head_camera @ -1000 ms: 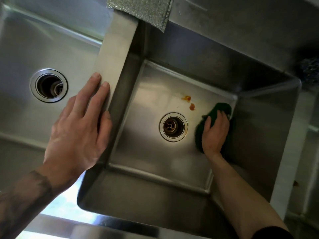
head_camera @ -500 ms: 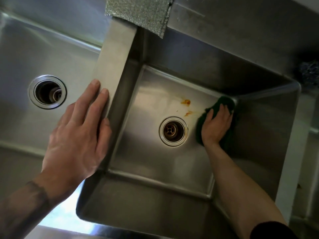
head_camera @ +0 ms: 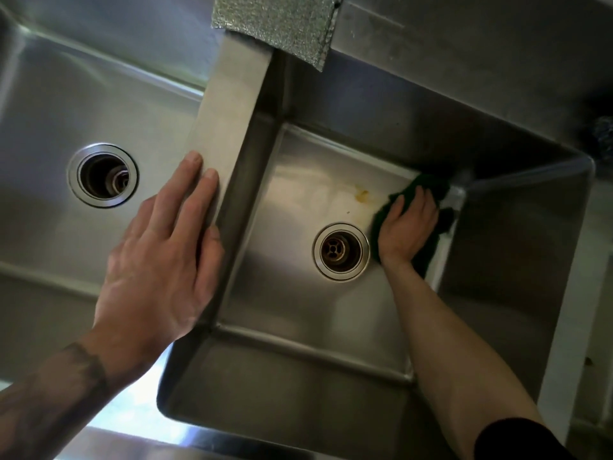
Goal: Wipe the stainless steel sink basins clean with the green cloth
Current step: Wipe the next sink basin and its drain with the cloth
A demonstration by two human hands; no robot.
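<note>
The sink's left basin [head_camera: 49,127] lies beside the left hand [head_camera: 159,260], which rests flat, fingers straight, on the divider [head_camera: 232,127] (holding nothing). In the right basin [head_camera: 298,310] the orange stain [head_camera: 361,194] is fainter than before. The right hand [head_camera: 406,230] presses flat-fingered on the green cloth [head_camera: 431,187], now nearer the far right corner.

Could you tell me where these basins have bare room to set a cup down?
The left basin's floor is bare round the left drain, up to the divider where the left hand rests. In the right basin, the strip between right drain and near wall is free. Its far right corner is crowded: the right hand presses the green cloth.
</note>
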